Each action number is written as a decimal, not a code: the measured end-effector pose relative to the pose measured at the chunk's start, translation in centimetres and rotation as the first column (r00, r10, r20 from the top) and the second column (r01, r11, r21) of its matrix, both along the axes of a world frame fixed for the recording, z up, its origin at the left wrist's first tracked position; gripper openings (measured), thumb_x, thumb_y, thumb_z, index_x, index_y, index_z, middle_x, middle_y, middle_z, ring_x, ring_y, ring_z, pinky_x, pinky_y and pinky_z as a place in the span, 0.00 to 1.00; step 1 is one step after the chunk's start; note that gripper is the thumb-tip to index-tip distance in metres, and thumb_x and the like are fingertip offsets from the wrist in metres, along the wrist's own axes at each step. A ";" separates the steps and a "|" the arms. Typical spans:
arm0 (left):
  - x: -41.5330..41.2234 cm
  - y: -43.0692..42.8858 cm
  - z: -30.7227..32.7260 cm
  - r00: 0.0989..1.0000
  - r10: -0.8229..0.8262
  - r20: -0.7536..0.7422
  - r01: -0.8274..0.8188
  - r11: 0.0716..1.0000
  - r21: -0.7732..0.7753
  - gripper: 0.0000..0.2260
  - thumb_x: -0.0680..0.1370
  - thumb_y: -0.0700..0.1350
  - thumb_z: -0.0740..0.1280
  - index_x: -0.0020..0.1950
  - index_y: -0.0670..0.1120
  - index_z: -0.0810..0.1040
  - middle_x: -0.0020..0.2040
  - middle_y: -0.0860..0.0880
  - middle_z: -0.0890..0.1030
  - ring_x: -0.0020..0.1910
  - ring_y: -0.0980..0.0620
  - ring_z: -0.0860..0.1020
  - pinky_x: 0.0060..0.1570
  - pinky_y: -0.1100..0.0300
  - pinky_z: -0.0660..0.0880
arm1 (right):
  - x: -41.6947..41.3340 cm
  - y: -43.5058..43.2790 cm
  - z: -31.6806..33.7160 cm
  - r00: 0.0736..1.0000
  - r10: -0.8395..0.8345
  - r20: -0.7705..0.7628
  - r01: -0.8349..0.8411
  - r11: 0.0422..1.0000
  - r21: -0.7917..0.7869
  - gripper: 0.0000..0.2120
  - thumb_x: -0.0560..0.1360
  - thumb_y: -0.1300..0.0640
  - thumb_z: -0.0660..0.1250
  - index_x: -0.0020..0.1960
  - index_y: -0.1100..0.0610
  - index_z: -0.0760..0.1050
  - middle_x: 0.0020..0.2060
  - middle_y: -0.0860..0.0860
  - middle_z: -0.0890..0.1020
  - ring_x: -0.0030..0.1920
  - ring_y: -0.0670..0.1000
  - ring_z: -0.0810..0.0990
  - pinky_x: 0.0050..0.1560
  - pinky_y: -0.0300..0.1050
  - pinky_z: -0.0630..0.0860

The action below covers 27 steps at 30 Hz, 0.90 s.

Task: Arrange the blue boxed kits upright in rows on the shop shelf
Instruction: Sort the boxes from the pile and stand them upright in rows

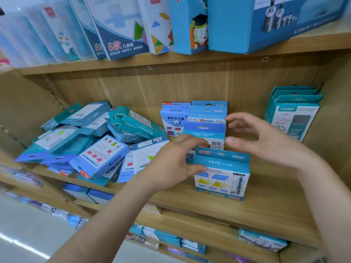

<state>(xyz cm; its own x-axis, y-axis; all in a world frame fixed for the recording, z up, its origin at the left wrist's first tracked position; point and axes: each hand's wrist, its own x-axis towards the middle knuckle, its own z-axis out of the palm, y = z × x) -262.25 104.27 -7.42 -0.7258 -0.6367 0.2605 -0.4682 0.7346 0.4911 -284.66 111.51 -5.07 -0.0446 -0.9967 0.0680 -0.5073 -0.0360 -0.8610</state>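
A blue boxed kit (222,179) stands upright near the front of the wooden shelf (269,204). My left hand (174,166) grips its upper left edge, thumb on the front and fingers curled over behind the hang tab. My right hand (254,137) hovers just above and to the right of it, fingers curved and holding nothing. Behind this box, several blue kits (208,120) stand upright in a row running to the back wall. A jumbled heap of blue kits (91,141) lies flat and tilted on the left half of the shelf.
A second upright group of teal boxes (294,114) stands at the back right, with bare board between it and the middle row. Large blue and white boxes (237,25) fill the shelf above. More packaged goods (262,240) lie on the shelf below.
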 end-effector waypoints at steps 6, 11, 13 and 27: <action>4.8 -4.4 2.3 0.994 0.098 -0.038 -0.103 0.984 -0.145 0.13 0.73 0.43 0.71 0.57 0.50 0.80 0.53 0.53 0.80 0.52 0.57 0.77 0.52 0.59 0.75 | 2.6 0.9 -1.1 0.839 0.068 -0.540 -0.033 0.997 0.074 0.33 0.64 0.44 0.76 0.65 0.37 0.66 0.60 0.38 0.73 0.61 0.43 0.71 0.61 0.42 0.68; 8.4 -13.1 2.8 0.771 0.390 0.504 -0.105 0.858 -0.504 0.17 0.73 0.42 0.66 0.62 0.48 0.76 0.57 0.47 0.78 0.57 0.43 0.75 0.54 0.50 0.74 | 3.7 -0.1 -1.6 0.741 -0.100 -0.664 0.129 0.992 -0.006 0.29 0.69 0.47 0.74 0.68 0.45 0.69 0.63 0.41 0.75 0.63 0.48 0.74 0.60 0.48 0.72; 7.9 -15.1 1.9 0.589 0.443 0.675 0.076 0.802 -0.593 0.19 0.73 0.46 0.67 0.63 0.48 0.73 0.57 0.47 0.78 0.58 0.43 0.75 0.60 0.51 0.69 | 4.5 -0.1 -1.4 0.707 -0.150 -0.691 0.185 0.983 -0.025 0.26 0.70 0.47 0.73 0.66 0.44 0.70 0.59 0.41 0.76 0.60 0.49 0.75 0.56 0.49 0.73; 7.9 -18.6 3.0 0.511 0.427 0.746 0.215 0.776 -0.592 0.13 0.76 0.46 0.67 0.60 0.49 0.75 0.57 0.48 0.80 0.56 0.44 0.79 0.44 0.54 0.72 | 11.2 -2.5 0.1 0.616 -0.521 -0.590 0.343 0.852 -0.394 0.20 0.71 0.39 0.67 0.58 0.48 0.75 0.54 0.50 0.77 0.56 0.57 0.75 0.53 0.61 0.70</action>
